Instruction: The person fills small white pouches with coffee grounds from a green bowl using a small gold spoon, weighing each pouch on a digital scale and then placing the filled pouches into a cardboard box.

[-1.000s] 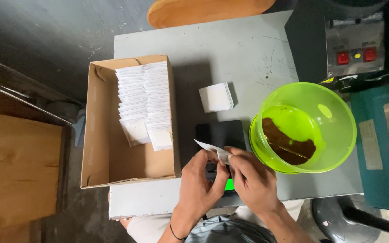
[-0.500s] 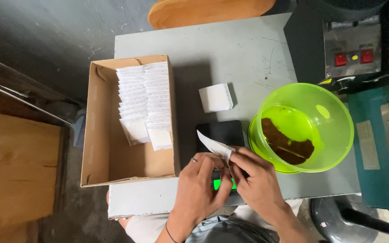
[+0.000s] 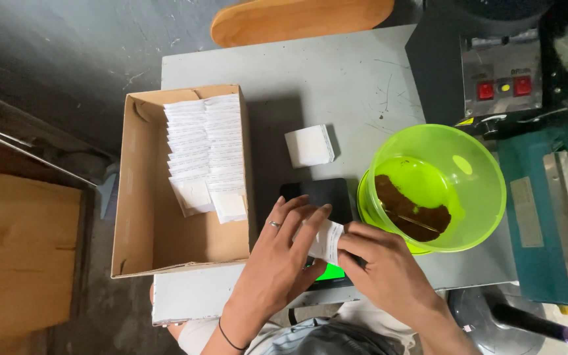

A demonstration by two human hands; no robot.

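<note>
Both hands hold one small white paper sachet (image 3: 327,240) above a black digital scale (image 3: 320,196) with a lit green display. My left hand (image 3: 283,260), with a ring on one finger, covers the sachet's left side, fingers spread over it. My right hand (image 3: 379,269) pinches its right edge. Just right of the hands sits a bright green plastic bowl (image 3: 474,177) with dark brown powder (image 3: 410,209) in its bottom. A small stack of white sachets (image 3: 309,145) lies on the table beyond the scale.
An open cardboard box (image 3: 139,230) at the left holds two rows of filled white sachets (image 3: 206,148). The grey table (image 3: 310,72) bears all this. A machine with red buttons (image 3: 502,82) and a teal sealer (image 3: 547,217) stand at the right. A wooden seat (image 3: 297,18) lies beyond.
The sachet, which stuck out up-left from my fingers, has been drawn down between both hands; my left fingers now fold over it and the hands have closed together above the scale.
</note>
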